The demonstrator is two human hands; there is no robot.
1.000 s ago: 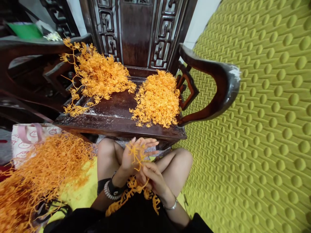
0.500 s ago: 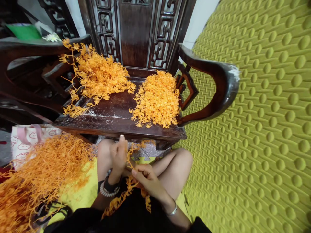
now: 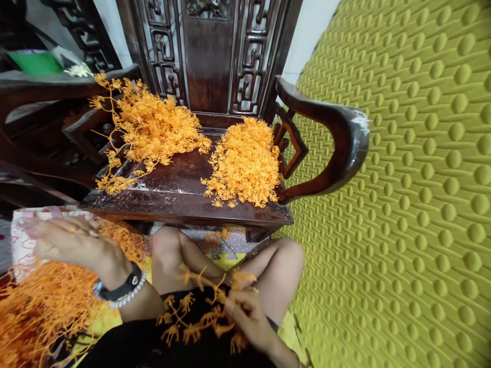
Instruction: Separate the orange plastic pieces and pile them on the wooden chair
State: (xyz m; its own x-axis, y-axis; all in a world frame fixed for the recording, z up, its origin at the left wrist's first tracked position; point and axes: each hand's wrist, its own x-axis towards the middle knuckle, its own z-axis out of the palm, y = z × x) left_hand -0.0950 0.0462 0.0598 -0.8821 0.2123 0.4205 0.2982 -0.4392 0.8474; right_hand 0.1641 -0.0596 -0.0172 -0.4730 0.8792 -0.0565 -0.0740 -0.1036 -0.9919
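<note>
Orange sprig [image 3: 209, 318] hangs before the black shirt [image 3: 126, 347], pinched between the thumb and fingers of the right hand [image 3: 247, 313]. Blurred, its grip impossible to tell, the left hand [image 3: 71, 243] hovers by a bag [image 3: 22, 245] and tangle [image 3: 49, 306]. Two heaps [image 3: 245, 163] cover part of the chair [image 3: 172, 204].

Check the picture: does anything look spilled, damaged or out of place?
Yes: a pale, worn-looking patch on the right armrest, whitish specks on the dark seat, and stray orange bits on the floor, away from the piles.
</note>
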